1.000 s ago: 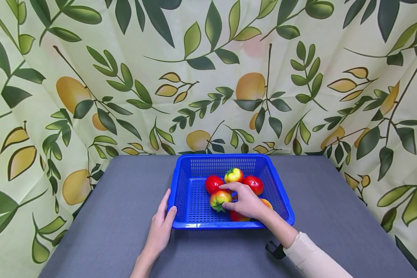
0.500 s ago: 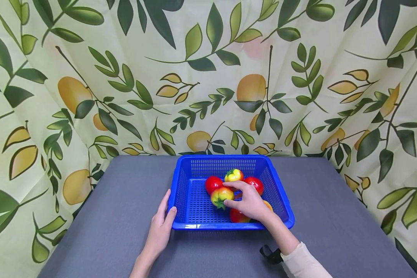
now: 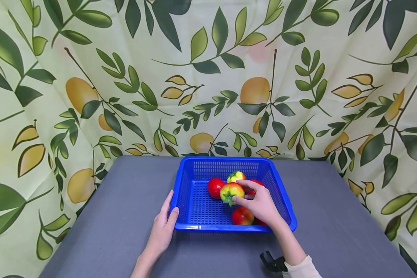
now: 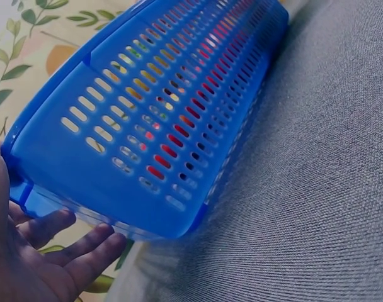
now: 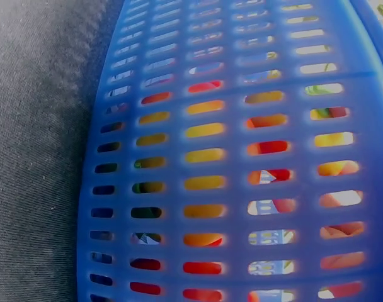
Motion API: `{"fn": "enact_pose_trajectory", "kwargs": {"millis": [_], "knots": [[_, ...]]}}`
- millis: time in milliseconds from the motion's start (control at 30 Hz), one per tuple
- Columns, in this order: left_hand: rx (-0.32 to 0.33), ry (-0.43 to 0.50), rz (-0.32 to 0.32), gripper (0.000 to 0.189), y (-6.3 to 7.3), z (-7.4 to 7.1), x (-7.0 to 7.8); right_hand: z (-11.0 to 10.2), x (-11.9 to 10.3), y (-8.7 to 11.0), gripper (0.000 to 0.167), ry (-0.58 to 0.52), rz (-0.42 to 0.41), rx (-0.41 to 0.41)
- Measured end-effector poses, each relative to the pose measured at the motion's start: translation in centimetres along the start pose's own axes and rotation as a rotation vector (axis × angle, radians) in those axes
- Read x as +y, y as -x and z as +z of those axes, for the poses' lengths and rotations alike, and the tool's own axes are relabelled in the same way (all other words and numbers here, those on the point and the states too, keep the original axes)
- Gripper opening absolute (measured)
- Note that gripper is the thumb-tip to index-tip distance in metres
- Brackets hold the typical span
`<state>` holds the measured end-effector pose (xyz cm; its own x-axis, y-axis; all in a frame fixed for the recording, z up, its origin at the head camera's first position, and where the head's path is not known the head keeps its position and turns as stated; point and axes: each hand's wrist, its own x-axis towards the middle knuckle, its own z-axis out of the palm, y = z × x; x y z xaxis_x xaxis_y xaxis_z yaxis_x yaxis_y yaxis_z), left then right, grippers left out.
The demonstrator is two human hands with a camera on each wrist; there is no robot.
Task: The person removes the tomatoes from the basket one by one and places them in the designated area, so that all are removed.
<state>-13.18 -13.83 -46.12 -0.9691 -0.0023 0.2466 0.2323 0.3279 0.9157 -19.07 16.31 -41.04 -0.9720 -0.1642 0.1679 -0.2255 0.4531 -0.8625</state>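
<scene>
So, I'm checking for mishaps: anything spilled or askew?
Nothing stands out: the basket stands upright on the table, left hand at its rim, right hand gripping a yellow-red fruit; the other fruit lies inside it.

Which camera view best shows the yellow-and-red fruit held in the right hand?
The head view: the yellow-and-red fruit shows openly, its green leafy top visible, pinched by the right hand. Of it, both wrist views show at most patches of colour through the blue basket; I cannot tell which are that fruit.
</scene>
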Motion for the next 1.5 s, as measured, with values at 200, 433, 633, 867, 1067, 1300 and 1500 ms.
{"fn": "enact_pose_trajectory", "kwargs": {"millis": [200, 433, 633, 867, 1067, 1300, 1500], "knots": [[0.005, -0.012, -0.004, 0.056, 0.1, -0.1, -0.2, -0.4, -0.2, 0.7, 0.05, -0.017, 0.01, 0.056], [0.014, -0.016, 0.008, 0.056, 0.0, -0.2, -0.2, -1.0, -0.8, 1.5, 0.052, -0.055, 0.003, 0.116], [-0.009, -0.01, -0.016, 0.057, 0.0, -0.3, 0.0, -1.8, -1.0, 2.1, 0.052, -0.106, 0.04, 0.182], [-0.005, 0.001, -0.004, 0.056, 0.1, -0.2, 0.0, -2.6, -0.9, 3.2, 0.057, -0.168, 0.106, 0.261], [0.003, 0.013, 0.005, 0.056, 0.1, -0.2, -0.2, -3.4, -0.5, 3.8, 0.061, -0.166, 0.151, 0.313], [-0.005, 0.011, -0.01, 0.057, 0.0, -0.1, -0.1, -4.1, -0.6, 4.3, 0.061, -0.142, 0.203, 0.346], [0.008, -0.009, -0.014, 0.056, 0.0, -0.1, -0.3, -4.6, -0.4, 4.6, 0.061, -0.125, 0.221, 0.363]]}}
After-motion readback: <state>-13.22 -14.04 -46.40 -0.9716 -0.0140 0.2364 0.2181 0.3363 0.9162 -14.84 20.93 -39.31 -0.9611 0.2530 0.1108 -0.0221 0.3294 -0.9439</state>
